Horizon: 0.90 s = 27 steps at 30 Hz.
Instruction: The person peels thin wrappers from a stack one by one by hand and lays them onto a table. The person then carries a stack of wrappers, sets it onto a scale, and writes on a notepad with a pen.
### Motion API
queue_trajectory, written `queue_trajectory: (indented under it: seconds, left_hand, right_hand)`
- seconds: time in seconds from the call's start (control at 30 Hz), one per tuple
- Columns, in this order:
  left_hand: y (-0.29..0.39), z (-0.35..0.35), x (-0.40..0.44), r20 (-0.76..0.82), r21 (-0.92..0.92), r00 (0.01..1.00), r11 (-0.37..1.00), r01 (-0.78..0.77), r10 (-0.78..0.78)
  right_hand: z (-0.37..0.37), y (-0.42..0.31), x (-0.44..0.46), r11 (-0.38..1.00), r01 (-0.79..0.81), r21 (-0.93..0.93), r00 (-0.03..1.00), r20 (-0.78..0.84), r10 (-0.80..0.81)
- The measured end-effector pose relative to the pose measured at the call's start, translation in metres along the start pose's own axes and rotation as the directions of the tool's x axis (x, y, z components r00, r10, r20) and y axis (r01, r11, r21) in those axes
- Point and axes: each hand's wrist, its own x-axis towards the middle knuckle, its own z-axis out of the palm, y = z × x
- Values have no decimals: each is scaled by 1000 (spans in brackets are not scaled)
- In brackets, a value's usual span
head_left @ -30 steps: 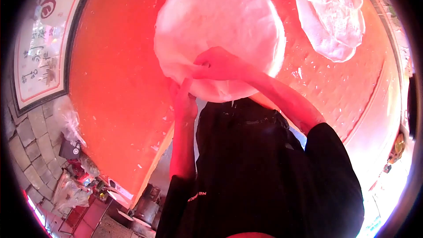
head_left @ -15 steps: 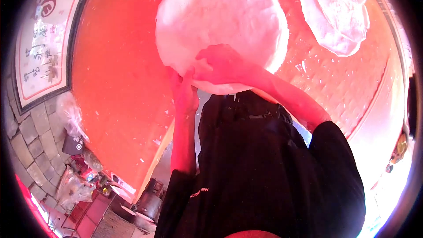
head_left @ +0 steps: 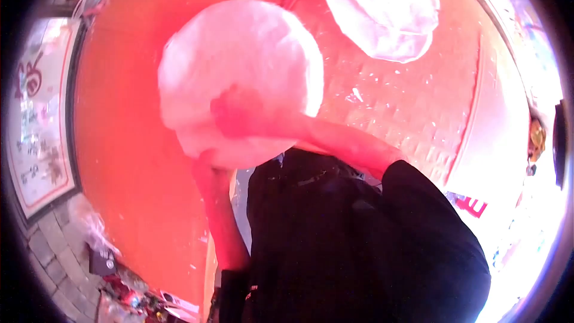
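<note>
A large round white puffy pad (head_left: 239,54), tinted pink by the light, lies in front of my body at the table's near side. My left hand (head_left: 209,164) grips its lower left rim; the fingers beneath the rim are hidden. On top of the pad, near its lower middle, rests my right hand (head_left: 239,113), laid over the surface and holding nothing that I can see. Its fingers are blurred but look spread rather than closed.
The orange-red table (head_left: 131,143) carries small white scraps. White bundled material in clear plastic (head_left: 388,15) lies at its far right. A framed sign with writing (head_left: 42,113) stands to the left, above grey paving (head_left: 54,251) with bags and a dark box (head_left: 103,262).
The pad and both hands have shifted left and down in view. My right hand has moved off the near rim, away from my left hand, onto the pad's top.
</note>
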Motion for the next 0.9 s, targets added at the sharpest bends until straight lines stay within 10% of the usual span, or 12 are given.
queue_trajectory:
  seconds: [0.13, 0.2, 0.3, 0.5, 0.53, 0.57, 0.6, 0.67, 0.73, 0.83, 0.9]
  left_hand:
    - [12, 27, -19, -5, -14, 1000, 999, -30, 30]
    - [13, 24, -22, -2, -23, 999, 999, -42, 42]
    - [11, 11, -14, 127, -12, 985, 993, 115, -113]
    - [29, 41, -29, 60, -35, 992, 992, 117, -115]
    - [30, 38, -28, 169, -32, 981, 994, 105, -99]
    - [32, 40, -27, 274, -29, 958, 995, 92, -80]
    - [35, 45, -27, 280, -22, 957, 996, 90, -80]
    - [46, 66, -36, 352, 195, 935, 974, -115, 40]
    - [45, 79, -32, 335, 155, 942, 984, -87, 30]
    - [47, 78, -23, 263, 98, 965, 994, -41, 14]
    - [45, 74, -19, 230, 88, 973, 996, -18, -3]
  right_hand:
    - [-126, 11, -35, 967, 19, 254, 979, -203, 34]
    - [-209, 34, -83, 982, 171, 79, 967, -205, -152]
    - [-226, -7, -178, 779, 390, 490, 519, -816, 254]
    - [-223, 113, -352, 869, -254, 424, 11, -897, 441]
    - [-214, 136, -361, 723, -674, 152, -70, -987, 142]
    - [-200, 120, -346, 332, -942, -59, 3, -986, -168]
    - [-180, 112, -321, 300, -951, -77, -17, -955, -296]
    - [-149, 89, -242, 680, -704, -204, 98, -977, -191]
    - [-95, 62, -160, 978, 15, 206, 602, -783, 156]
    - [-16, -7, -55, 983, -160, -85, 955, -265, 133]
    - [20, -19, -29, 986, -89, -142, 975, -215, 57]
